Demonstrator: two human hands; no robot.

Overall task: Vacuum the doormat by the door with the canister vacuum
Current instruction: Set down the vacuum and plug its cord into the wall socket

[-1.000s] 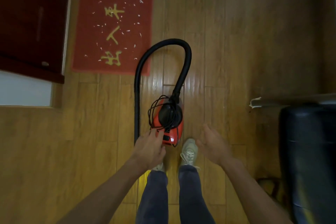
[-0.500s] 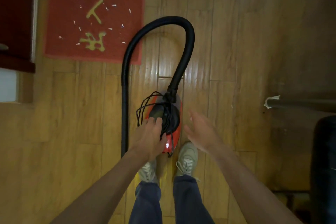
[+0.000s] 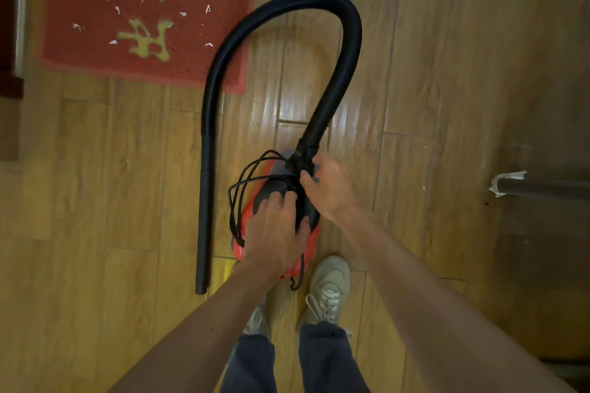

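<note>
Canister vacuum [image 3: 274, 187] now has right hand [image 3: 332, 188] gripping its hose [image 3: 348, 41] base, left hand [image 3: 276, 233] resting atop.

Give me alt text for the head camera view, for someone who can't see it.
A person stands over a red canister vacuum on a wooden floor, left hand resting on its black top, right hand pinching the cord wound by the hose base. The black hose loops over the corner of a scrap-littered red doormat.
</note>
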